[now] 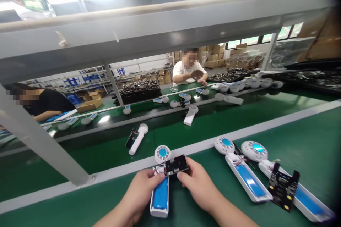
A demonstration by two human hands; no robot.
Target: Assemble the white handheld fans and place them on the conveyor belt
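My left hand (145, 186) is closed around the neck of a white handheld fan (162, 153), its thumb lying near the wires. The fan's handle is without its cover, so a blue battery (160, 194) shows inside. Between thumb and fingers, my right hand (194, 181) pinches the right end of a black circuit board (176, 165), held across the fan just below its round head. Thin wires run by the board's left end. To the right lie two more opened fans (249, 177) (311, 198) with blue batteries; a black circuit board (284, 187) rests on the outer one.
Beyond a pale rail (197, 148) runs a green conveyor (165, 136) carrying several white fans. A slanted metal post (48, 142) stands at left, with a grey beam (149, 39) overhead. One person (189, 69) sits across the line, another (48, 103) at far left. Black trays (141, 92) hold parts.
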